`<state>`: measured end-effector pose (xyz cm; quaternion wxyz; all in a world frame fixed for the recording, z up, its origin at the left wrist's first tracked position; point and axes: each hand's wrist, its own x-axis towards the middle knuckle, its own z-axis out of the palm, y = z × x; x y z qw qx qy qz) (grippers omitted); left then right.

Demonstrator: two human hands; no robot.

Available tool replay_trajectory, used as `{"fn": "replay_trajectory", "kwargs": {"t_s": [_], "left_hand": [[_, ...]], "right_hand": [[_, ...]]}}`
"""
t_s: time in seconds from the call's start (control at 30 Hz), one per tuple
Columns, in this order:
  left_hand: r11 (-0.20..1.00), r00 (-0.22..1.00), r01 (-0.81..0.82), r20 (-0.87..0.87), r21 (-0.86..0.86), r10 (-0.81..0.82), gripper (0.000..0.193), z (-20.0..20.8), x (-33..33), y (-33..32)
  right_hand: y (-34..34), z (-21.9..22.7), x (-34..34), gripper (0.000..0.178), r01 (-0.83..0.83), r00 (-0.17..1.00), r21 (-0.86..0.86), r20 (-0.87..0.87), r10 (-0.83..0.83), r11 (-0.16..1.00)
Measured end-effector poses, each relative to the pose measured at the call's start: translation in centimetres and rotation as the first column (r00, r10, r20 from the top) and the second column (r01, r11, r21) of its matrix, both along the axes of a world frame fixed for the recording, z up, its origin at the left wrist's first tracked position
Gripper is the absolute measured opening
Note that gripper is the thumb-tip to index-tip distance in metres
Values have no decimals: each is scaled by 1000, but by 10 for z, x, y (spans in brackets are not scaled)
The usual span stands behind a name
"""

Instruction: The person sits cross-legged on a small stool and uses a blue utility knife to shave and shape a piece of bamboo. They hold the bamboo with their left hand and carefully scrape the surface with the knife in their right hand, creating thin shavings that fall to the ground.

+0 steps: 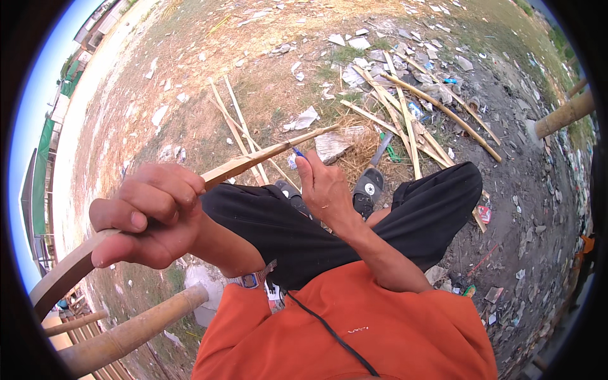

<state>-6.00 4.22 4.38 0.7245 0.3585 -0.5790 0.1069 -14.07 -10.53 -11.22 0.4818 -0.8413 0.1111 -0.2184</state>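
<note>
Across the upper middle runs a long split strip of bamboo (253, 160), its thin end pointing away to the right. My left hand (155, 212) is closed round its thicker part, and the rest bends off to the lower left. My right hand (326, 190) pinches a small blue pen-like tool (297, 152), its tip against or very near the strip's edge close to the thin end. How far the tool reaches inside the fingers is hidden. A pale block of wood (339, 145) lies on the ground beyond the right hand.
A flat grey blade (381, 149) lies beside my dark shoe (367, 187). Several bamboo strips (405, 114) and a round pole (443, 111) lie among litter ahead. Thick bamboo poles stand at the lower left (136, 326) and right (563, 115).
</note>
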Motion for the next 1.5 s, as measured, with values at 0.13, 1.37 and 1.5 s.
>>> {"fn": "replay_trajectory", "kwargs": {"t_s": [0.13, 1.37, 1.5], "left_hand": [[1000, 999, -9, 44, 20, 8, 45, 3, -7, -4], [1000, 999, 3, -39, 5, -3, 42, 15, -31, 6], [1000, 997, -24, -75, -13, 23, 41, 13, -32, 5]], "right_hand": [[6, -5, -4, 26, 29, 999, 18, 41, -30, 999], [-6, 11, -39, 24, -75, 997, 139, -6, 77, 987], [-16, -11, -34, 24, -30, 984, 28, -175, 35, 999]]}}
